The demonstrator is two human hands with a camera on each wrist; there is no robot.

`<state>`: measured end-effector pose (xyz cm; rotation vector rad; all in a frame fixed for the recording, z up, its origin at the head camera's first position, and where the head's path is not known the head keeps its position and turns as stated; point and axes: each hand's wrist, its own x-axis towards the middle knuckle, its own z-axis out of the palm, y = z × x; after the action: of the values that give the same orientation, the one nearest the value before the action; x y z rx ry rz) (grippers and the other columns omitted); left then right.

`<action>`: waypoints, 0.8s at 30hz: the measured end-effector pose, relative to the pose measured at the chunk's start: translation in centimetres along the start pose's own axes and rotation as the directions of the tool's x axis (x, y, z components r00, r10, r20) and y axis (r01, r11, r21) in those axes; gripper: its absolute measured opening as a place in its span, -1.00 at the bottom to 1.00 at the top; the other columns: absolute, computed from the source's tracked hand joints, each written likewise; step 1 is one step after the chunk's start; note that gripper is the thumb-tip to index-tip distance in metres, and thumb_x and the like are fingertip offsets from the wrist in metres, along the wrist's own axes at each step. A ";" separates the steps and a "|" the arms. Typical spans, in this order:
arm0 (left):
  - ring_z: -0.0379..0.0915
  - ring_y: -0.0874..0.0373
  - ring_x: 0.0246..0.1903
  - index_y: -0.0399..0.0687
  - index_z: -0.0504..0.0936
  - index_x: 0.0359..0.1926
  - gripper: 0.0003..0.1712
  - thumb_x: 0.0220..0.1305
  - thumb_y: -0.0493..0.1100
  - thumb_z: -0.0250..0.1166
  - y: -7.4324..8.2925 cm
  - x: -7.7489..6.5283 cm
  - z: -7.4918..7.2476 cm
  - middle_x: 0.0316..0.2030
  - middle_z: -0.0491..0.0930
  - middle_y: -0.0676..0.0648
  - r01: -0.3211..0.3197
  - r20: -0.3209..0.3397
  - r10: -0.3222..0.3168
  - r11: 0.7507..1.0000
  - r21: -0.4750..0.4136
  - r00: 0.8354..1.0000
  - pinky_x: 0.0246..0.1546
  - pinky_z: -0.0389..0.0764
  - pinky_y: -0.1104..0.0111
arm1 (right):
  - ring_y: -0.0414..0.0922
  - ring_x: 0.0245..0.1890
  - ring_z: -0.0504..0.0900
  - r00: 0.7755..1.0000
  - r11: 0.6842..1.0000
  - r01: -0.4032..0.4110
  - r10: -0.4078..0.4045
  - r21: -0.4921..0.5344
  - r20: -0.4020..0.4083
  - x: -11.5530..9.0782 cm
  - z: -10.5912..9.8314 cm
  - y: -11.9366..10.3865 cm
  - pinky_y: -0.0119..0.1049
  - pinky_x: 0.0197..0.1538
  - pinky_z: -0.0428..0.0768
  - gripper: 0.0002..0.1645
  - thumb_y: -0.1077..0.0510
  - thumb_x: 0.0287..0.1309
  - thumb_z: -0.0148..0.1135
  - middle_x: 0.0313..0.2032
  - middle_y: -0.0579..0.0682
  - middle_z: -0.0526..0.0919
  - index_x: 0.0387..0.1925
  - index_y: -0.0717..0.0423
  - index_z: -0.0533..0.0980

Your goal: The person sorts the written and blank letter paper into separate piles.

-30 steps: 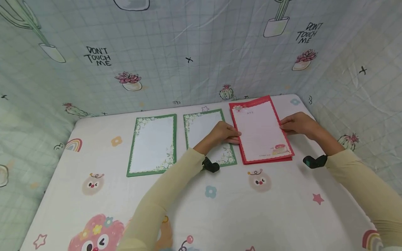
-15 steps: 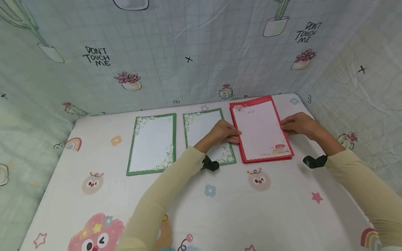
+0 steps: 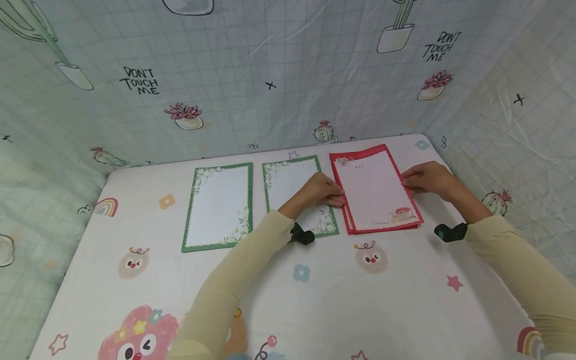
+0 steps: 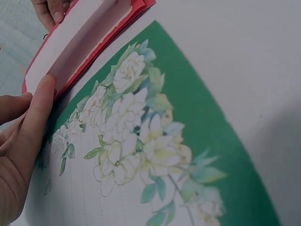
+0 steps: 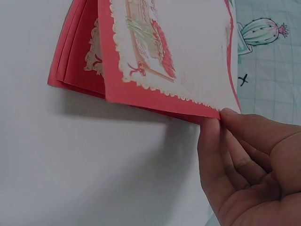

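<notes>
A small stack of red-bordered paper sheets (image 3: 371, 192) stands out at the right of the head view, its top sheet lifted and askew over those below. My right hand (image 3: 429, 178) pinches the sheets' right edge between thumb and fingers. At the opposite edge, my left hand (image 3: 320, 190) holds the paper with thumb and fingertips, and the sheet bows slightly. In the right wrist view, the top sheet (image 5: 188, 56) rises apart from several layers beneath. Under my left wrist lies a green-bordered floral sheet (image 3: 283, 182), partly hidden by hand and sleeve.
Another green-bordered sheet (image 3: 219, 207) lies flat to the left. The white table cover (image 3: 342, 310) is printed with cartoon faces, stars and flowers. A patterned fabric curtain (image 3: 234, 60) hangs behind the table and along its sides.
The top red-bordered sheet's upper edge has come down toward me, and the sheet has shifted slightly right over the stack. Both hands have stayed nearly in place.
</notes>
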<state>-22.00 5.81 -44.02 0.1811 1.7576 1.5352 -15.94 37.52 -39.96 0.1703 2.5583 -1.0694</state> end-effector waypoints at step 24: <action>0.70 0.12 -0.56 -0.36 0.61 -0.06 -0.78 0.36 -0.30 0.36 -0.4 -0.5 -0.2 -0.44 0.72 -0.21 -0.077 -0.115 0.098 0.982 0.173 0.988 -0.41 0.71 0.45 | -0.03 -0.31 0.69 0.993 0.991 0.014 -0.029 -0.130 -0.112 0.6 1.8 0.8 -0.37 -0.27 0.64 -0.58 0.11 0.39 0.26 -0.17 0.28 0.72 0.06 0.41 0.57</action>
<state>-21.62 5.31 -44.13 0.2560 2.0029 1.4863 -15.77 36.84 -41.89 0.1749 2.7276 -0.9222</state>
